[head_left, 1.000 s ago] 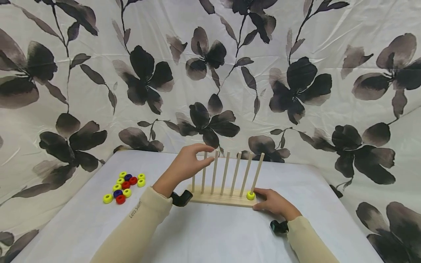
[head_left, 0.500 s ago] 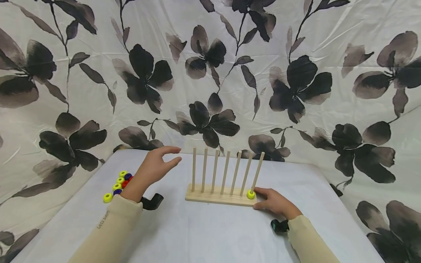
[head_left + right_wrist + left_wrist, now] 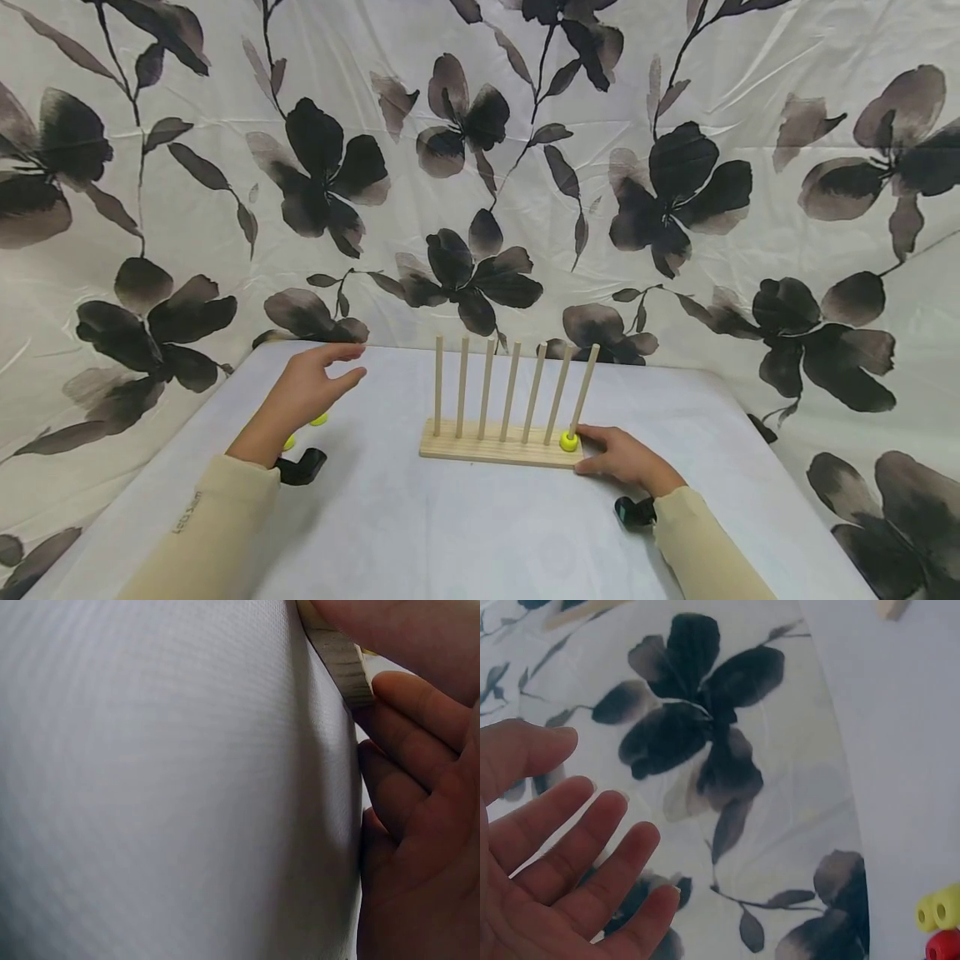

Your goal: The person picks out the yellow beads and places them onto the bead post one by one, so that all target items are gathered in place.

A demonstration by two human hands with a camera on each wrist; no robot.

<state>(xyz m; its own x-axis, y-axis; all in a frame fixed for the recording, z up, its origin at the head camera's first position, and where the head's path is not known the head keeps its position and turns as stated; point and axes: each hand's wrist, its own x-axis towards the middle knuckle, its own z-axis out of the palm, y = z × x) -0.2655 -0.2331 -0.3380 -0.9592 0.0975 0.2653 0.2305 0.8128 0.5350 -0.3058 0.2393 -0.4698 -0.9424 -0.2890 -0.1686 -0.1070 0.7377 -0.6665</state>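
A pale wooden peg board (image 3: 495, 451) with several upright pegs stands on the table in the head view. One yellow ring bead (image 3: 568, 442) sits at the foot of its rightmost peg. My right hand (image 3: 626, 460) grips the board's right end, thumb in front and fingers behind; the right wrist view shows the board's corner (image 3: 345, 671) between them. Left of the board, my left hand (image 3: 294, 398) hovers over the loose beads, thumb and fingers spread with nothing between them. It hides most of these beads; yellow ones (image 3: 319, 419) peek out beside it.
The left wrist view catches yellow beads (image 3: 949, 904) and a red bead (image 3: 943, 946) at its lower right edge. White cloth covers the table (image 3: 480, 533). Behind it hangs a floral curtain (image 3: 570, 208).
My left hand has moved left, away from the pegs and over the loose beads, covering them from the head view. The right hand stays at the board's end.
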